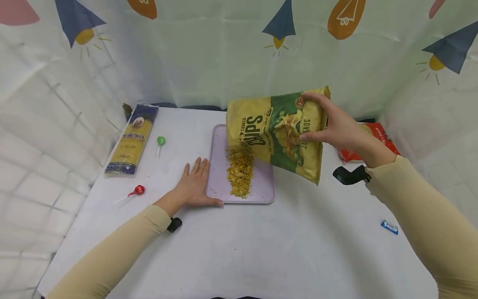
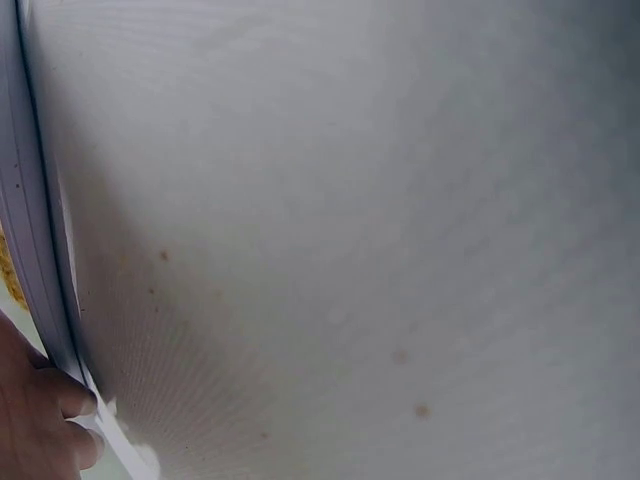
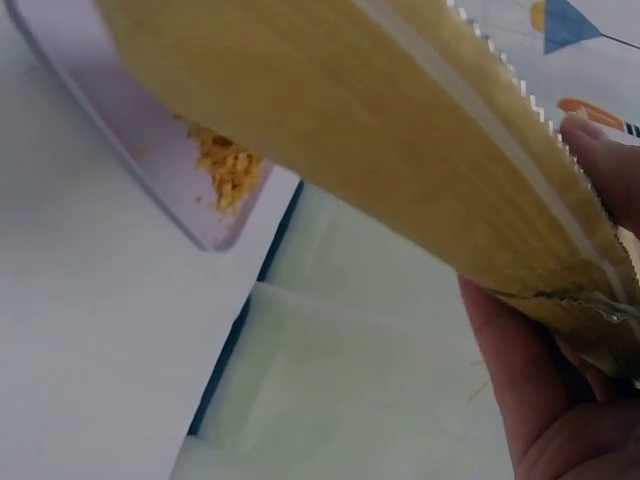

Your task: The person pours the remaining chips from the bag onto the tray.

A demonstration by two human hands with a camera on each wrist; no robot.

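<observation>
A white table [image 1: 261, 253] spans the scene. Above its far middle, the person tips a yellow and green chip bag [image 1: 289, 128], its left end over a lilac tray [image 1: 266, 192]. The step in hand appears to be emptying the bag onto that tray; the next move seems to call for raising the right end further, with the left end kept over the tray.

At far left lies a pasta packet [image 1: 131, 139]; at far right, a red packet [image 1: 382, 136] sits partly behind the right hand [image 1: 341, 128]. That hand grips the bag's right end, its thumb on the printed front. The left hand [image 1: 195, 187] lies spread at the tray's left near corner, its thumb touching the near rim and clasping nothing. The hands are well apart.

Crushed chips [image 1: 240, 176] form a heap on the tray. Smallest are a red lollipop [image 1: 139, 189], a green lollipop [image 1: 161, 140] and, near right, a blue wrapped sweet [image 1: 390, 226].
</observation>
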